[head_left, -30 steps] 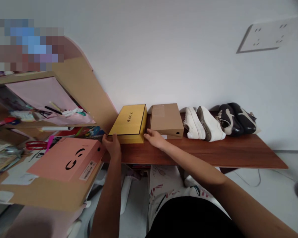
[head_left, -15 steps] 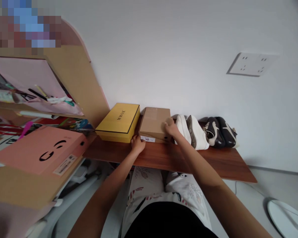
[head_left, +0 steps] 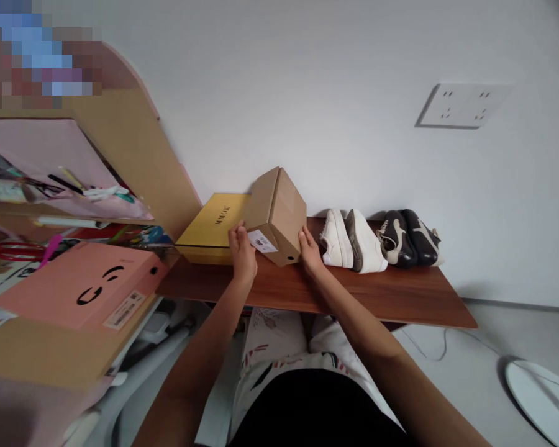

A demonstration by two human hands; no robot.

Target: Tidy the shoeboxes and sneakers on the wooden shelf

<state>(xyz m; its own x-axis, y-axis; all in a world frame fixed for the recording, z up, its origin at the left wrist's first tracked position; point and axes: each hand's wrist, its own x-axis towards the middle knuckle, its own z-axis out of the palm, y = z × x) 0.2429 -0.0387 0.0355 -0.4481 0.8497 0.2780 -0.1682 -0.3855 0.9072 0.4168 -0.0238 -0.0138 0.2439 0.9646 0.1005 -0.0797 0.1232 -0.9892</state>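
A plain brown cardboard shoebox point(head_left: 279, 208) is lifted and tilted above the dark wooden shelf point(head_left: 354, 295). My left hand point(head_left: 242, 251) grips its near left corner beside a white label. My right hand point(head_left: 310, 251) holds its near right end. Just left of it a yellow shoebox point(head_left: 212, 226) with black lettering lies flat on the shelf. To the right stand a pair of white sneakers point(head_left: 349, 239) and a pair of black-and-cream shoes point(head_left: 410, 239).
A pink shoebox point(head_left: 81, 285) lies on a cardboard sheet at the left, in front of a shelf unit point(head_left: 135, 155) with pens and clutter. A wall socket point(head_left: 461, 105) sits on the white wall. A white round base point(head_left: 540, 397) rests on the floor at the right.
Both hands left the yellow box, took hold of the brown box and raised it off the shelf, tilting it toward the yellow box.
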